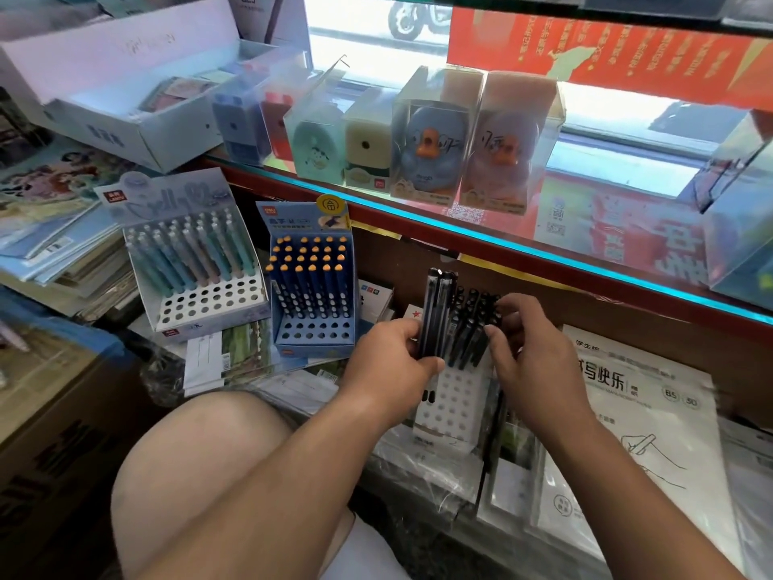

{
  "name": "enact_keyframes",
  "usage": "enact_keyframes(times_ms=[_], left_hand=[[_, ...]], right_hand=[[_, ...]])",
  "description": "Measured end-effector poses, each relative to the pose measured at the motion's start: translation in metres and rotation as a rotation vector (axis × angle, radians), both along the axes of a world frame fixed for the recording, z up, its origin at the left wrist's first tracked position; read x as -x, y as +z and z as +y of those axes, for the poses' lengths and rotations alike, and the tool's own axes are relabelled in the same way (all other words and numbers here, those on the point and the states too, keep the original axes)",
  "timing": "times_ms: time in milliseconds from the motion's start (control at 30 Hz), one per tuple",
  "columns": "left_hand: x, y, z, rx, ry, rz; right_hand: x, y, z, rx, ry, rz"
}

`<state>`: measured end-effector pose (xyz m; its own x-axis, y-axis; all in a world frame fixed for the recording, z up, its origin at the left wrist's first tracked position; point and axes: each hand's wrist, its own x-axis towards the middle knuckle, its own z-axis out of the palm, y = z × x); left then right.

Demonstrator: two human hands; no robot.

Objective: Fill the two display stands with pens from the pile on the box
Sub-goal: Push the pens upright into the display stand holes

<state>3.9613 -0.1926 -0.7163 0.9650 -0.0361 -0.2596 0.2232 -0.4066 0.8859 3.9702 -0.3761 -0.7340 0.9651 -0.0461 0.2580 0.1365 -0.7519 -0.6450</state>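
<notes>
a person's left hand [391, 353] grips a small bundle of black pens [437, 316], held upright just beside a white stand [454, 395] pierced with rows of round holes. the right hand [529, 345] reaches over the stand's back rows, fingers curled among the black pens [472, 324] already standing there; whether it pinches one cannot be told. the front rows of holes are bare. the stand rests on plastic-wrapped packs below a glass shelf [523, 249] lined with boxed pencil sharpeners [431, 136]. to the left stand two more displays: a blue stand [313, 328] of dark pens with orange tips, filled at the back, and a pale stand [200, 305] of pastel pens, its front holes open. a bare knee [209, 445] shows at the lower edge.
</notes>
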Motion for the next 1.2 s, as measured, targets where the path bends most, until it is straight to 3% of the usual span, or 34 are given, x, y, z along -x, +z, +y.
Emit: enact_keyframes(times_ms=[133,267,400,533,700,867,1200], left_hand=[[0.000,0.001,0.000,-0.009,0.003,-0.003],[0.001,0.002,0.000,0.001,0.007,0.003],[0.000,0.005,-0.002,0.037,-0.033,0.037],[0.003,0.008,-0.003,0.064,-0.117,0.061],[0.005,0.010,0.001,0.016,-0.075,0.057],[0.005,0.013,0.010,-0.080,0.079,0.039],[0.007,0.015,0.010,-0.118,0.055,0.039]], right_hand=[[0.002,-0.009,0.000,0.114,0.021,-0.082],[0.003,-0.007,-0.001,0.095,0.007,-0.059],[0.005,0.015,0.006,-0.225,0.018,-0.066],[0.001,0.033,0.012,-0.508,0.157,0.081],[-0.003,0.035,0.013,-0.509,0.198,0.076],[-0.005,0.025,0.014,-0.457,0.037,-0.043],[0.004,0.008,0.027,-0.194,0.063,-0.035]])
